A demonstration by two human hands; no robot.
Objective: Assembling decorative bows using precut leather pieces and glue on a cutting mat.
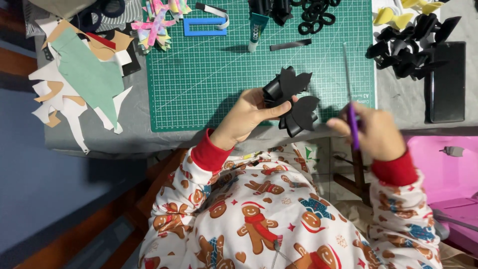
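The green cutting mat (209, 74) is lying on the bench (139, 134). Above its near edge, the left hand (244, 117) is gripping a black bow (294, 102). The right hand (376, 132) is closing around a thin purple tool (351, 107).

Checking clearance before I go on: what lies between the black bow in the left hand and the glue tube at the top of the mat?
Head view: between the black bow and the glue tube lies only bare green cutting mat.
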